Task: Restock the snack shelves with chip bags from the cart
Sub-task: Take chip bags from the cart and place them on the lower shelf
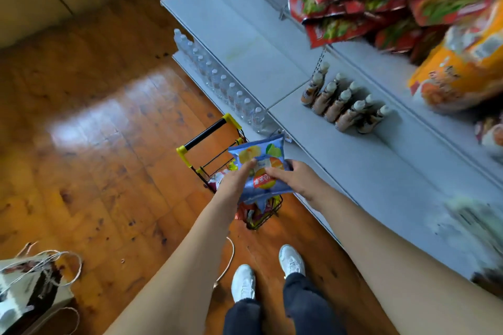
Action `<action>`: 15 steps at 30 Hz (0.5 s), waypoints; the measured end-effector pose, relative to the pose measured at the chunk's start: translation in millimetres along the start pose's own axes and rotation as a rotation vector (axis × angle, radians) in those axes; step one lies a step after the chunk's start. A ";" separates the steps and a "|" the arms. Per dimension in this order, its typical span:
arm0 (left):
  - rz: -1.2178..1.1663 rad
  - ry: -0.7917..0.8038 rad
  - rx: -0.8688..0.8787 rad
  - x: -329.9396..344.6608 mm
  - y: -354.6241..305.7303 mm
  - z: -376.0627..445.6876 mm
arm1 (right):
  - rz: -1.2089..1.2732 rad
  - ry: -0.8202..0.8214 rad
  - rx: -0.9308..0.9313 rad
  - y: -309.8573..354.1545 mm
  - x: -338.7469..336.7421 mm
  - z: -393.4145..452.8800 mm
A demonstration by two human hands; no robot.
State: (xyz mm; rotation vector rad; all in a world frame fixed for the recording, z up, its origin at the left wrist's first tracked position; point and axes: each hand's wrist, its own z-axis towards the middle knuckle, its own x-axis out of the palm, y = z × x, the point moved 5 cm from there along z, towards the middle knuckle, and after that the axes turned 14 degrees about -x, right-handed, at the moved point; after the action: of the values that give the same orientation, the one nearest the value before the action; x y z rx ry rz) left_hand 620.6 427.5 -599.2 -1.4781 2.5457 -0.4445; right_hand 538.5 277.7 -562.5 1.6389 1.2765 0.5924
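1. Blue chip bag [262, 168] held in both hands above the wire cart [253, 215], near the scene's middle, left of the grey shelves [353, 171].
2. Left hand [235, 179] gripping the bag's left edge, fingers curled over its front.
3. Right hand [295, 178] pinching the right edge, thumb on the printed face.
4. Likely light, air-puffed and crinkly; film slippery, contents easily crushed. Best taken by the edges or the sealed ends, never squeezed at the middle.
5. More bags [258, 212] heaped in the cart beneath.
6. Bottles [345, 106] farther right on a lower shelf; red packets [353, 0] stacked higher, far right.
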 end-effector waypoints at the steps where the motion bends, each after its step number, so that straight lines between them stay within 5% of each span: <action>1: 0.034 0.013 0.051 4.5 -0.8 -31.8 | 0.035 -0.042 -0.018 11.5 -6.8 -22.8; 8: 0.236 0.178 0.234 80.8 12.6 -197.2 | 0.264 -0.362 -0.097 55.9 -63.5 -177.6; 15: 0.551 0.425 0.355 211.2 70.6 -292.9 | 0.388 -0.661 -0.094 33.3 -156.2 -345.5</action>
State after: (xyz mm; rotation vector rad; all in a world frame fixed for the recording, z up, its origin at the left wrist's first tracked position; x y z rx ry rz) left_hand 373.7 327.6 -345.3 -0.5673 2.8211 -1.1306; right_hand 219.5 263.5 -355.4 1.8043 0.4498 0.2831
